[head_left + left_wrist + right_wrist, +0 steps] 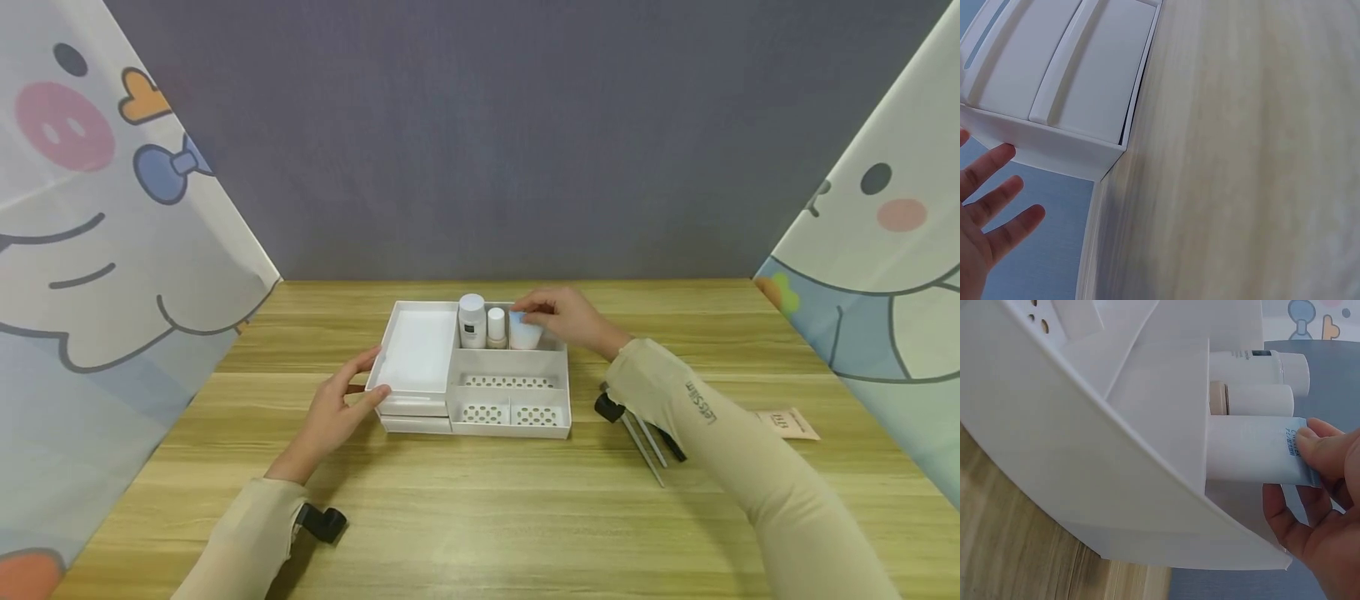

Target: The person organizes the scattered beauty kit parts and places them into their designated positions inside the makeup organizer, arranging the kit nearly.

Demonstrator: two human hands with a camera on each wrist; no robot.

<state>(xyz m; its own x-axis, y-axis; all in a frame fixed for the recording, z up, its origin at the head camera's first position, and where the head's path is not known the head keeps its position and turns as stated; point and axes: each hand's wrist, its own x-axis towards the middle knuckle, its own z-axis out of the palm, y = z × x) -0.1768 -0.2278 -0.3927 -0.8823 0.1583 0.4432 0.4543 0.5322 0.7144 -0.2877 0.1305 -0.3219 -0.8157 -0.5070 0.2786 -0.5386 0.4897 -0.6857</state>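
A white desk organizer (510, 362) with drawers on its left side stands on the table. My right hand (564, 317) pinches the pale blue end of a squeeze tube (1250, 449) between thumb and fingers. The tube stands in the organizer's back compartment, its lower part hidden behind the divider in the right wrist view. Beside it are a small white-capped bottle (497, 327) and a larger white bottle (472, 323). My left hand (335, 412) rests against the organizer's left side, thumb at the front corner. Its fingers look straight and spread in the left wrist view.
Right of the organizer, partly under my right forearm, lie thin grey sticks (647, 446) and a black item (672, 444). A beige flat tube (789, 423) lies farther right. A grey panel (480, 142) rises behind the wooden table (480, 517), with cartoon-printed panels at both sides.
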